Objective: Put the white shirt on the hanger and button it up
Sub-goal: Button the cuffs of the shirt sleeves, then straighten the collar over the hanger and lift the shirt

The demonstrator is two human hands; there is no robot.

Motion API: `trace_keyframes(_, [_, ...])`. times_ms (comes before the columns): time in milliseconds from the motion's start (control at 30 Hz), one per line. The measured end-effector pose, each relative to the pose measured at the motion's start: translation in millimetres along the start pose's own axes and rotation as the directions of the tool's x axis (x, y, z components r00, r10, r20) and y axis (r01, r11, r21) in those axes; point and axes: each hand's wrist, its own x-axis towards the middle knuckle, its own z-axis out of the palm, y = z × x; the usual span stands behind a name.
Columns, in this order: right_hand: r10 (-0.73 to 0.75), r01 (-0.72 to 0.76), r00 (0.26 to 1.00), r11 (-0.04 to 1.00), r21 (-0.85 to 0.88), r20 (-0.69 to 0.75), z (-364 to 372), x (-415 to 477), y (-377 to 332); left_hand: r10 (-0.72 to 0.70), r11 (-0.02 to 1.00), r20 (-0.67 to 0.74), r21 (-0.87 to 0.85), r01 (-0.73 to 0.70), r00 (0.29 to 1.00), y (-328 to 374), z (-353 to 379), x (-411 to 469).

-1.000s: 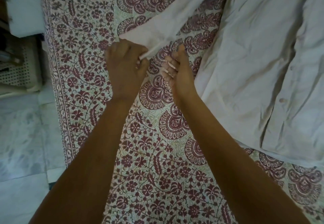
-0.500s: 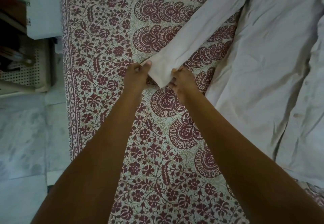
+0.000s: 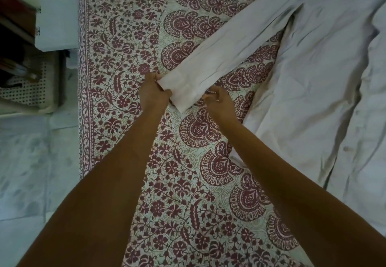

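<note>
The white shirt (image 3: 313,82) lies spread on the right of the bed, its front placket and a button (image 3: 346,148) showing. One long sleeve (image 3: 225,51) stretches diagonally down-left, flat on the bedspread. My left hand (image 3: 153,94) pinches the left corner of the sleeve's cuff (image 3: 183,91). My right hand (image 3: 218,101) sits at the cuff's right edge with its fingers loosely curled and gripping nothing that I can see. No hanger is in view.
The bed carries a maroon floral bedspread (image 3: 129,43) whose border runs down the left side. Beyond it lies pale tiled floor (image 3: 31,162), with a white perforated stool or basket (image 3: 29,87) and a white box (image 3: 56,22) at the upper left.
The sleeve has been pulled down-left and now lies straighter and flatter. My right hand has loosened off the cuff edge, while my left hand keeps its pinch.
</note>
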Motion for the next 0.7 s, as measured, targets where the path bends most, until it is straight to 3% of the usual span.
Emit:
trace_keyframes(167, [-0.177,0.168,0.983,0.972,-0.166,-0.039,-34.7,-28.3,7.2,0.116,0.986,-0.010,0.124,-0.114,0.993,-1.3,-13.0,-41.6])
trace_keyframes(300, [-0.287,0.241,0.952,0.915,-0.323,-0.104,-59.1,-67.5,-0.9,0.272,0.956,0.088,0.085,-0.280,0.958,11.4,-26.3,-92.2])
trace_keyframes(467, [-0.346,0.235,0.923,0.852,-0.468,-0.166,-123.9,-148.1,-27.5,0.359,0.918,0.178,0.110,-0.381,0.916,69.0,-53.1,-173.1])
trace_keyframes(700, [-0.352,0.168,0.877,0.861,-0.479,-0.326,-226.7,-212.4,-45.3,0.470,0.865,0.200,0.088,-0.494,0.860,158.1,-40.7,-240.8])
